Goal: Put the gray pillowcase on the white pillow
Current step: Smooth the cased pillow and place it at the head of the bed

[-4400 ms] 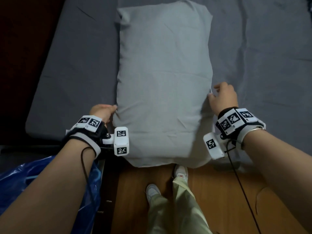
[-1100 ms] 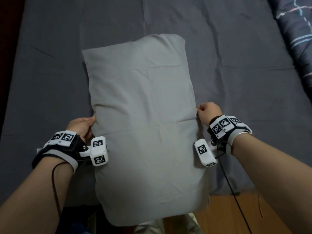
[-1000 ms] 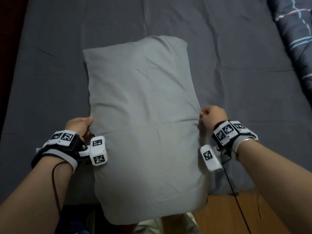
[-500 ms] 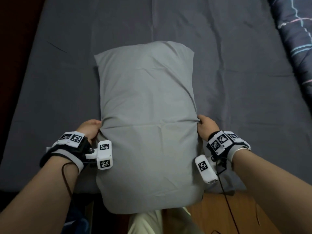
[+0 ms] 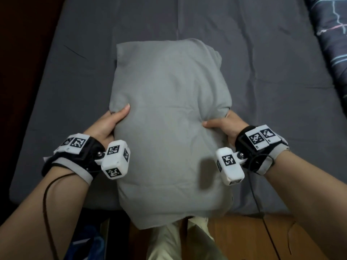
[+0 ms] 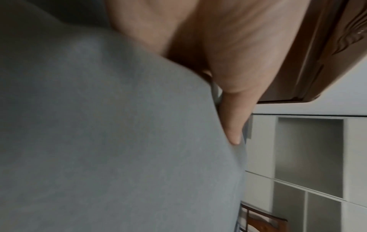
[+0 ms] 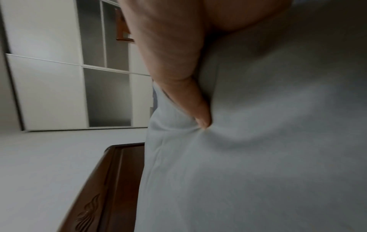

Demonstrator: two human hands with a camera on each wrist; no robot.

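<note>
The gray pillowcase (image 5: 169,113) covers the pillow, and none of the white pillow shows. It is raised off the bed, its far end tipped away from me and its near end hanging over the bed's edge. My left hand (image 5: 110,122) grips its left side, thumb on top. My right hand (image 5: 221,124) grips its right side, bunching the cloth there. In the left wrist view the thumb lies along the pillowcase (image 6: 119,141). In the right wrist view the thumb digs into the pillowcase (image 7: 258,141) and creases it.
A dark gray sheet (image 5: 262,62) covers the bed. A dark patterned blanket (image 5: 332,34) lies at the far right. Wooden floor (image 5: 253,239) and my trouser legs (image 5: 178,241) are below the bed's near edge. The wrist views show a white wardrobe (image 6: 309,149) and a brown headboard (image 7: 103,188).
Both hands have changed their hold, thumbs now on top, squeezing the pillow's sides. The pillow has been lifted and drawn toward me, and its far end looks bunched.
</note>
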